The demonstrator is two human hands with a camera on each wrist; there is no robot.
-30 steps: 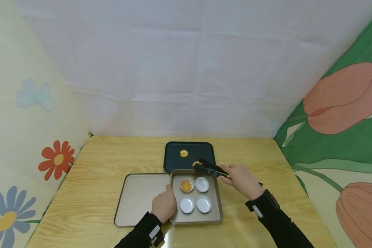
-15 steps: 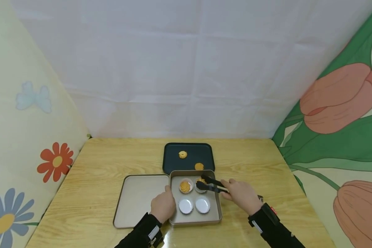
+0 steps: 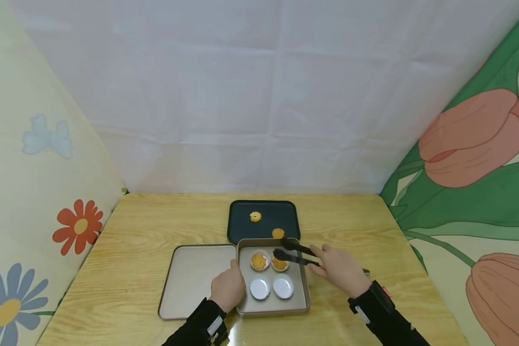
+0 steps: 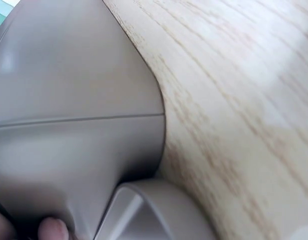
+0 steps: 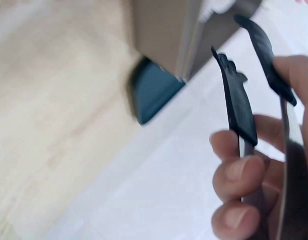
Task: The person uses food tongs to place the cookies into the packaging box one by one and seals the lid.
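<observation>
My right hand [image 3: 341, 271] holds black-tipped tongs [image 3: 294, 258]; the right wrist view shows the tips of the tongs [image 5: 237, 95] spread with nothing between them. They hover over the back right of a metal tin [image 3: 273, 310]. A swirled cookie [image 3: 258, 261] sits in a paper cup at the tin's back left, and another cookie [image 3: 279, 264], partly covered by the tongs, lies in the back right cup. Two bare white paper cups [image 3: 259, 288] stand in front. My left hand [image 3: 228, 287] grips the tin's left wall; a fingertip [image 4: 53, 229] shows against the metal in the left wrist view.
Behind the tin lies a dark tray [image 3: 233, 223] with a ring-shaped cookie [image 3: 255, 216] and a round cookie [image 3: 278, 233]. A shallow metal lid or tray [image 3: 194, 281] adjoins the tin's left side. Cloth walls [image 3: 199, 96] border the wooden table [image 3: 129, 269].
The tongs carried a cookie from the dark tray's front edge into the back right cup, then spread and let it go, lifting slightly. My left hand stayed on the tin.
</observation>
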